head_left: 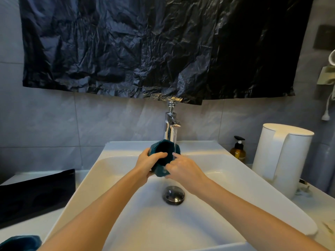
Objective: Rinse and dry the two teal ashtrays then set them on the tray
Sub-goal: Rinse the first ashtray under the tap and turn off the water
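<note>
A teal ashtray (164, 151) is tilted on edge over the white sink (116, 171), its dark hollow facing me, under water running from the chrome tap (171, 124). My left hand (149, 163) grips its left rim, fingers curled over the edge. My right hand (181, 166) touches its right side and lower edge, index finger in the stream; whether it grips is hidden. A second teal ashtray (21, 242) lies at the bottom left corner, partly cut off. The black tray (36, 192) sits on the counter to the left of the sink.
A metal drain plug (173, 195) sits in the basin below the hands. An amber pump bottle (238, 150) and a white kettle (282, 158) stand on the counter at the right. Black plastic sheeting (154, 48) hangs on the wall above the tap.
</note>
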Demonstrator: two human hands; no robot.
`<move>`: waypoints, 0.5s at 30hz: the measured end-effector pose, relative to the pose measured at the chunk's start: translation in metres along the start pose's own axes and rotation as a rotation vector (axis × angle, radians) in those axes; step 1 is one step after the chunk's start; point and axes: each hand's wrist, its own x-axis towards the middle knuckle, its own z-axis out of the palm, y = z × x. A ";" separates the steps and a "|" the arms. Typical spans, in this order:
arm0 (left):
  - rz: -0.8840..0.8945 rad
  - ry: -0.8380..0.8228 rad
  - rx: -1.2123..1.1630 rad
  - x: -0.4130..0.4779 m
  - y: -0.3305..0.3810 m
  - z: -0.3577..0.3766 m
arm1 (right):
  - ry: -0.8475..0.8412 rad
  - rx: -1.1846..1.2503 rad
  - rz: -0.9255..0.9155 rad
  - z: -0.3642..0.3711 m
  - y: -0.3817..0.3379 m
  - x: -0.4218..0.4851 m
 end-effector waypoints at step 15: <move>-0.017 0.106 0.027 0.005 0.000 -0.003 | 0.065 0.546 0.051 -0.001 -0.003 -0.007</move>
